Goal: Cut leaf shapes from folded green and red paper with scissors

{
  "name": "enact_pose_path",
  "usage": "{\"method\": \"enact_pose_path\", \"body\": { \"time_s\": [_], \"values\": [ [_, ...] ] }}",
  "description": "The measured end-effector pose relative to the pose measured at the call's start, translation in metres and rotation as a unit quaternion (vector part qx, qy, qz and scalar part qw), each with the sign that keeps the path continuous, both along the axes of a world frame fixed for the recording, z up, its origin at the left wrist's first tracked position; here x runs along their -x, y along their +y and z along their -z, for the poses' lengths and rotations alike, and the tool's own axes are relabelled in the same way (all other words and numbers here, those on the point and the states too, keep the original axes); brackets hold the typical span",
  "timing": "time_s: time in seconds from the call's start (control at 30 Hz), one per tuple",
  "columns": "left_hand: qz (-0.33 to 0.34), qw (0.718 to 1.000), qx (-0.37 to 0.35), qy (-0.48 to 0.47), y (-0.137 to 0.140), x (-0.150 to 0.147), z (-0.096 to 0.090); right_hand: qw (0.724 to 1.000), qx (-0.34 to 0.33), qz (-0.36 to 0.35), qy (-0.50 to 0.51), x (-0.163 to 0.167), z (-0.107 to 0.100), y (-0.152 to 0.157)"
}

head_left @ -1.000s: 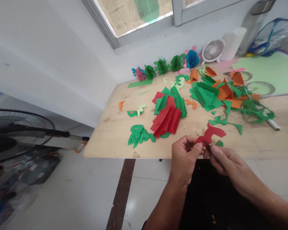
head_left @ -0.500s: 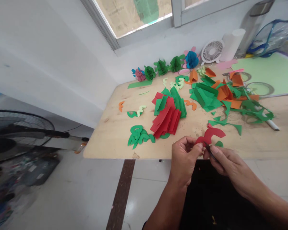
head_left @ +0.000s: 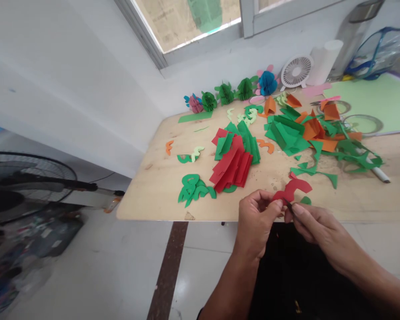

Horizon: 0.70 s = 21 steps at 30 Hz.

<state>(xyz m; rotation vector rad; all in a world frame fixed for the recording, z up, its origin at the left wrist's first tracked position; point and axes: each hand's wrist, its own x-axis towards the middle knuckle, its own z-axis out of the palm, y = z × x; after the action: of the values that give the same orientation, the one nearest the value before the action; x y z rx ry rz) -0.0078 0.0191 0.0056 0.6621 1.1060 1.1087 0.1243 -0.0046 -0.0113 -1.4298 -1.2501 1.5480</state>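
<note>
My left hand point(head_left: 257, 218) pinches a wavy piece of red paper point(head_left: 296, 187) between thumb and fingers, just over the table's front edge. In my right hand point(head_left: 315, 222) is a pair of small dark scissors point(head_left: 288, 206), mostly hidden by the fingers. Their dark tip meets the lower edge of the red paper, close to my left thumb. A small green scrap point(head_left: 306, 200) lies on the table just behind my right hand. Left of the hands are a stack of folded red paper point(head_left: 231, 166) and a pile of cut green pieces point(head_left: 195, 189).
Folded green paper point(head_left: 288, 133), orange pieces point(head_left: 315, 129), green offcuts point(head_left: 315, 171) and a white marker point(head_left: 380, 174) lie to the right. Paper ornaments point(head_left: 225, 93) and a small white fan point(head_left: 296, 72) stand along the wall. A larger fan point(head_left: 30, 186) is at the left.
The red paper has shifted and turned slightly at the scissors, its curved end now looking narrower. Both hands stay almost in the same place.
</note>
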Motion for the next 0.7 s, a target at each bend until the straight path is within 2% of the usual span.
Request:
{"method": "enact_pose_path", "body": {
  "time_s": [0.43,0.7],
  "values": [
    [0.015,1.0,-0.013,-0.011,0.0014,0.0035,-0.0007,1.0,0.003,-0.007,-0.005,-0.0008,0.0014,0.0026],
    [0.013,1.0,0.003,-0.025,0.0022,0.0059,0.0003,1.0,-0.005,-0.011,-0.001,-0.0023,0.0014,0.0032]
  ]
}}
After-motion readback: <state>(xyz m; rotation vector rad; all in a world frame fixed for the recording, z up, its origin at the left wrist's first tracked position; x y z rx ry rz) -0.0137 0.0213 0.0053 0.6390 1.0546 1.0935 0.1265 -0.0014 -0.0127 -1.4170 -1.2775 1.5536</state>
